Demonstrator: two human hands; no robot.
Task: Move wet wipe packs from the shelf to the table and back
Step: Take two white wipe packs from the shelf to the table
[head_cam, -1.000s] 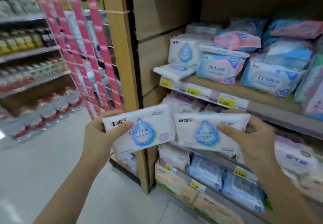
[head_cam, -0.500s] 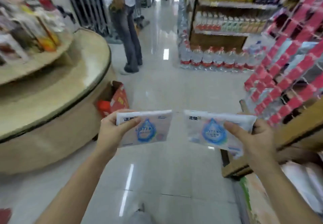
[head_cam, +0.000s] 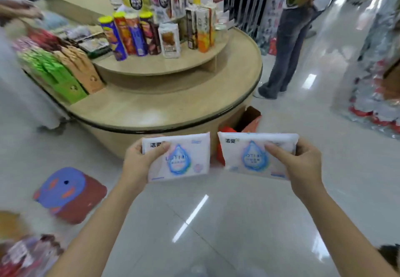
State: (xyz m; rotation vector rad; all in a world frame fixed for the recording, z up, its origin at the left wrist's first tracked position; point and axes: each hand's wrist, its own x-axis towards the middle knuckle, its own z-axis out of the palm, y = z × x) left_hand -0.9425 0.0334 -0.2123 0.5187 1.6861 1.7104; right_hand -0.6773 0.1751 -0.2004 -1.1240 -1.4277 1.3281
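Note:
I hold two white wet wipe packs with a blue drop printed on each. My left hand (head_cam: 140, 164) grips the left wet wipe pack (head_cam: 184, 157) by its left end, thumb on top. The right wet wipe pack (head_cam: 249, 155) is gripped at its right end by my right hand (head_cam: 303, 164). Both packs hang side by side in the air, just in front of the round wooden display table (head_cam: 168, 110). The shelf is out of view.
The table's upper tier carries chip cans (head_cam: 129, 34) and cartons; green and tan boxes (head_cam: 65, 75) line its left side. A person in grey trousers (head_cam: 283, 49) stands at the right. An open red box (head_cam: 244, 125) and a blue and red stool (head_cam: 69, 192) are on the floor.
I have turned left, away from the wipe shelf, across the aisle, and now face the round table. Both packs stay in my hands, held the same way.

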